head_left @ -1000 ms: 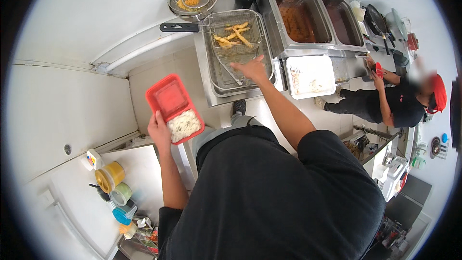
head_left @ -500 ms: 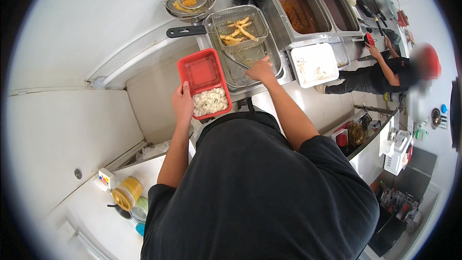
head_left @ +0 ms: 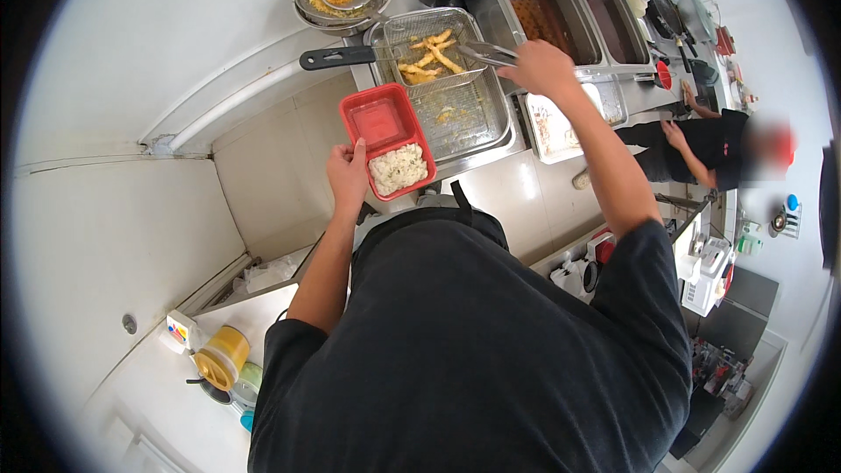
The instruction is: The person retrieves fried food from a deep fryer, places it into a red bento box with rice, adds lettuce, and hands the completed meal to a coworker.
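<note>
Left hand (head_left: 348,177) grips the near left edge of a red rectangular two-compartment plastic tray (head_left: 388,140); white rice fills its near compartment, the far one is bare. Right hand (head_left: 543,67) is closed on metal tongs (head_left: 484,53), tips pointing left over golden fried strips (head_left: 429,55) in a wire fry basket (head_left: 435,44) with a black handle. The strips lie just beyond the tray's far edge, nearer the right hand.

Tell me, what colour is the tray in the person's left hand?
Red. The tray shows best in the head view, held by the left hand.
</note>
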Motion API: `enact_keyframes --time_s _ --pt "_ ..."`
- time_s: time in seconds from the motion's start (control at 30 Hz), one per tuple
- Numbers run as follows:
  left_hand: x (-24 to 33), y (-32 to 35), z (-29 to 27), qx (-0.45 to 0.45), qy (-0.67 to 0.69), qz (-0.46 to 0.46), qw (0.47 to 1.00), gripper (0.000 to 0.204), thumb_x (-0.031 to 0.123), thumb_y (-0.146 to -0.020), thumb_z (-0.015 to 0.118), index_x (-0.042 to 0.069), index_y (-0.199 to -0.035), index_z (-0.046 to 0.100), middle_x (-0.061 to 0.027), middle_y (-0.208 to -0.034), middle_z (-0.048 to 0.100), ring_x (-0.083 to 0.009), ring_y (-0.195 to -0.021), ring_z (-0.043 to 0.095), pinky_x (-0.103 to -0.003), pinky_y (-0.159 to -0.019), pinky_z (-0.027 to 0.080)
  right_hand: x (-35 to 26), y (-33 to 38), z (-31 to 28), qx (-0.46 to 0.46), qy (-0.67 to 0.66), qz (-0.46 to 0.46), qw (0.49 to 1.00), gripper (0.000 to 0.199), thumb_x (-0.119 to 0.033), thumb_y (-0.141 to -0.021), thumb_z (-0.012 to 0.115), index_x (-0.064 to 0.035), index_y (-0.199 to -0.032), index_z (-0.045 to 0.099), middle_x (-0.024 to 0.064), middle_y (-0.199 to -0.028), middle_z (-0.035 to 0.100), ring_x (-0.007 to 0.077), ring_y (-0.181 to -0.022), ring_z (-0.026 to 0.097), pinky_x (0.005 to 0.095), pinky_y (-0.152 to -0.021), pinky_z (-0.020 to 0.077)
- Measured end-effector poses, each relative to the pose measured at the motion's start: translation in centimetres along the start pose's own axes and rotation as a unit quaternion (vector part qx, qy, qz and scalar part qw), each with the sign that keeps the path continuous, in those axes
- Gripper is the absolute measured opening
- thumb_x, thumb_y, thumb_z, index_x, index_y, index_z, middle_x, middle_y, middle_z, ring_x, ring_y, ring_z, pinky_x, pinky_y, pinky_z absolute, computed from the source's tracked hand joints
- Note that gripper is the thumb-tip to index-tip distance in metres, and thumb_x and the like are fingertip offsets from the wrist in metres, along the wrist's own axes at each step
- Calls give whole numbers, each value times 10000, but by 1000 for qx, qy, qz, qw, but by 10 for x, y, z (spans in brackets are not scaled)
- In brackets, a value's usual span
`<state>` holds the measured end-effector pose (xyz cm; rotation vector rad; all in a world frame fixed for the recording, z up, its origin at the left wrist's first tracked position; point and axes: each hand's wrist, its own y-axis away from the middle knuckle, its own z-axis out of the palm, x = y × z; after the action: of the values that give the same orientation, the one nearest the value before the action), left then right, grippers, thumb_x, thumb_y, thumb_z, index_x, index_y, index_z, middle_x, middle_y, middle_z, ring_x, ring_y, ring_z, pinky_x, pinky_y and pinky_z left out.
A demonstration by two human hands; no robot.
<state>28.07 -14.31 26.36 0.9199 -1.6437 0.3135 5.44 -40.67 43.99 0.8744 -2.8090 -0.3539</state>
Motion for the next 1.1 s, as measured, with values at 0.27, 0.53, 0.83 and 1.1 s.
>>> enact_keyframes --time_s 0.27,0.53,0.83,1.1 --pt "-11 11 13 26 40 26 999 238 192 -1006 561 -21 -904 594 -59 -737 621 -103 -646 539 -303 -592 436 -38 -88 46 -114 89 -12 989 341 -260 -836 680 -46 -1098 724 148 -1146 708 318 -1033 696 439 -848 570" --pt "7 24 16 47 115 30 992 210 184 -1009 550 0 -912 578 -45 -713 611 -78 -628 522 -294 -566 423 37 -85 36 -165 -137 30 976 503 -510 -822 717 -8 -810 748 120 -778 722 294 -734 689 397 -756 537" --pt "20 27 15 24 88 44 995 220 193 -1015 538 9 -898 566 -24 -709 591 -74 -634 503 -286 -579 412 9 -62 40 -60 -118 22 991 403 -396 -865 693 4 -901 722 145 -852 720 288 -778 703 411 -733 560" --pt "14 32 2 33 90 33 995 217 194 -1020 536 14 -900 562 -29 -722 601 -72 -644 506 -281 -585 417 -26 -125 50 84 178 -180 964 208 -204 -896 595 -90 -949 760 115 -1018 737 272 -955 721 403 -761 588"
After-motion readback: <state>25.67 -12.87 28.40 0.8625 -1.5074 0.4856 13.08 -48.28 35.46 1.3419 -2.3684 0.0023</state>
